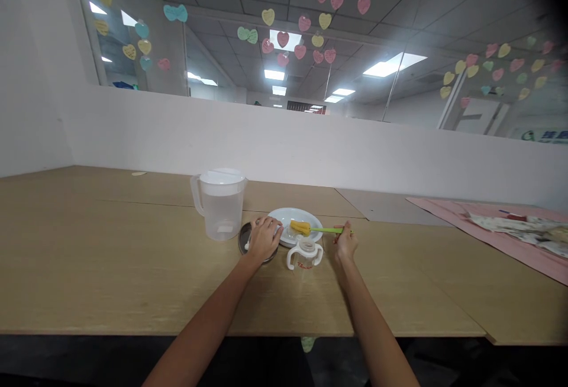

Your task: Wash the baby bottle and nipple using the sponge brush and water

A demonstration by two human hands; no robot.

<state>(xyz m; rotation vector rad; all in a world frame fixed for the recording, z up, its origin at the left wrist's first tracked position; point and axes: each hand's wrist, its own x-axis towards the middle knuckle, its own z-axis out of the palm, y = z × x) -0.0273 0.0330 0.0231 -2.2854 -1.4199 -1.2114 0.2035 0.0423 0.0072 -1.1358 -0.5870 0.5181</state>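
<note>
Right grip [346,244]: clenched around the green handle of one brush [300,228], handle running left from the fingers, close to level; yellow head over the plate [295,212]. Left grip [265,239]: palm down, fingers partly spread and bent, set over one dark round dish [270,258]; whether it grasps anything underneath cannot be told. Fingertips of same at the left edge of the plate, contact unclear. In the dish, left of the hand: a small white item [247,245], mostly covered, kind not legible. Plate: white, round, between the two hands, on the surface [133,268]. Bottle [305,258]: one, clear, upright, open at the top, with a white two-handled collar and red print; stands on the near side of the plate, between the forearms. Jug [222,215]: one, translucent, upright, with pale lid, handle to the left; placed left of the plate, beyond the dish. Surface: wood-toned, seams visible. Toward its far left edge, one small flat pale piece [139,173]. Far right, one grey sheet [390,206]. Right side, one pink cloth [497,245], bearing a patterned cloth [528,227]. Behind all: white wall [284,144], low, topped by glass carrying heart-shaped notes [304,23] in pink, yellow, green and blue; lit ceiling panels [394,65] seen beyond.
</note>
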